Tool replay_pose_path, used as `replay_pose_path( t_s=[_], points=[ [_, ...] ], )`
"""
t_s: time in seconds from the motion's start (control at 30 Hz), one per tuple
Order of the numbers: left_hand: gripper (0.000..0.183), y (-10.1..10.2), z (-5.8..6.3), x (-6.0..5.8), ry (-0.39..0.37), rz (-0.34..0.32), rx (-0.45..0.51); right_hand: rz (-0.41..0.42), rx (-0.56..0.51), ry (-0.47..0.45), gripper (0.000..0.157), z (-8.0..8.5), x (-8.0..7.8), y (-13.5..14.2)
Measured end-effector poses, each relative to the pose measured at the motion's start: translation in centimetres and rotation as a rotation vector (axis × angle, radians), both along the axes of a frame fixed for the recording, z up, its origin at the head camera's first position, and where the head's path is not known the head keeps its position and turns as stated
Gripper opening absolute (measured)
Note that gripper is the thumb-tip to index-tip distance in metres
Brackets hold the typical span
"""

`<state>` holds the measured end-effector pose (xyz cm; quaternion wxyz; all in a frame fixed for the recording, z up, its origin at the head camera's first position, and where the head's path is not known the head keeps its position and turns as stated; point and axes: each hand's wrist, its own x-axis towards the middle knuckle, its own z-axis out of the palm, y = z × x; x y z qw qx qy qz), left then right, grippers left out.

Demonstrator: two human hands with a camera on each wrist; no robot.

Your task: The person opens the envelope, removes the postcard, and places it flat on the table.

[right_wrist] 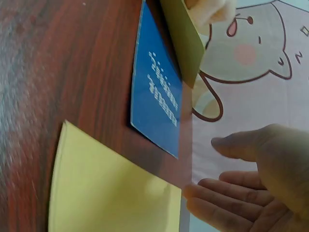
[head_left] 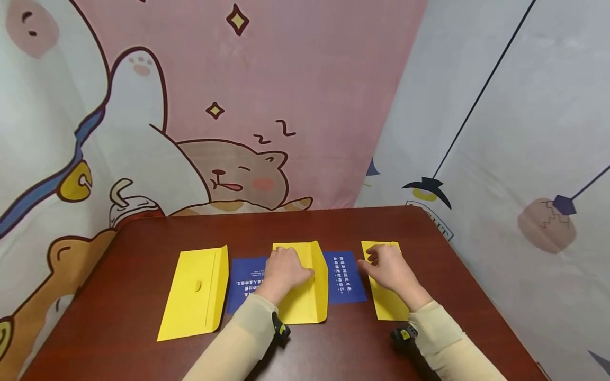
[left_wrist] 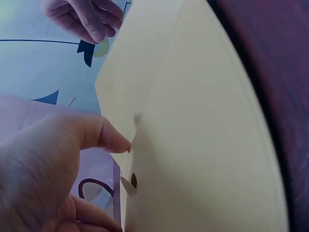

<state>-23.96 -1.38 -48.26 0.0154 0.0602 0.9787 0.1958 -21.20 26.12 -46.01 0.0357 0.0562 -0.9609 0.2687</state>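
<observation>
In the head view my left hand (head_left: 285,272) rests over the middle yellow envelope (head_left: 300,307), whose flap (head_left: 321,286) rises along the right side. The left wrist view shows that thumb (left_wrist: 108,137) touching the paper beside a small raised tab (left_wrist: 128,186), apart from the other fingers. My right hand (head_left: 392,269) hovers over the right yellow envelope (head_left: 391,304). Its thumb and fingers stand apart with nothing between them in the right wrist view. Between these envelopes lies a blue card (head_left: 345,280) with white writing, partly overlapped by the flap.
A third yellow envelope (head_left: 188,296), flap to the right, lies at the left of the brown table (head_left: 362,354). Next to it sits another blue printed card (head_left: 240,288), partly covered by my left hand. A cartoon-printed cloth (head_left: 324,106) hangs behind the table.
</observation>
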Motion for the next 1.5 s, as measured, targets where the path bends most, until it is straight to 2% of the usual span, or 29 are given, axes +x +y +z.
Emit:
replay_pose_path(
  t_s=[0.3,0.43,0.53,0.63,0.83,1.0,1.17,1.4,1.5],
  points=[
    [0.050,0.6,0.8,0.1,-0.003,0.018,-0.021,0.048,-0.004,0.064,0.049,0.8,-0.2,2.0],
    [0.069,1.0,1.4,0.3,0.011,0.000,-0.017,0.083,-0.003,0.040,0.051,0.8,0.0,2.9],
    [0.091,1.5,1.8,0.6,0.020,-0.046,0.010,0.121,0.014,0.017,0.054,0.8,0.1,3.5],
    [0.100,2.2,2.1,1.0,0.019,-0.104,0.064,0.158,0.032,0.001,0.056,0.8,0.2,4.0],
    [0.111,3.6,2.2,1.3,0.071,-0.210,0.074,0.213,0.067,-0.037,0.062,0.7,0.4,5.1],
    [0.116,5.2,2.1,1.6,0.074,-0.312,0.054,0.262,0.088,-0.072,0.069,0.8,0.3,6.2],
    [0.123,7.1,1.8,1.5,0.082,-0.391,-0.043,0.283,0.130,-0.146,0.079,0.9,-0.1,7.2],
    [0.138,9.6,1.0,1.3,0.063,-0.520,-0.294,0.321,0.189,-0.215,0.093,1.0,-0.2,8.4],
    [0.141,10.5,0.8,1.1,0.054,-0.557,-0.329,0.354,0.209,-0.227,0.097,1.1,-0.2,8.7]
  ],
)
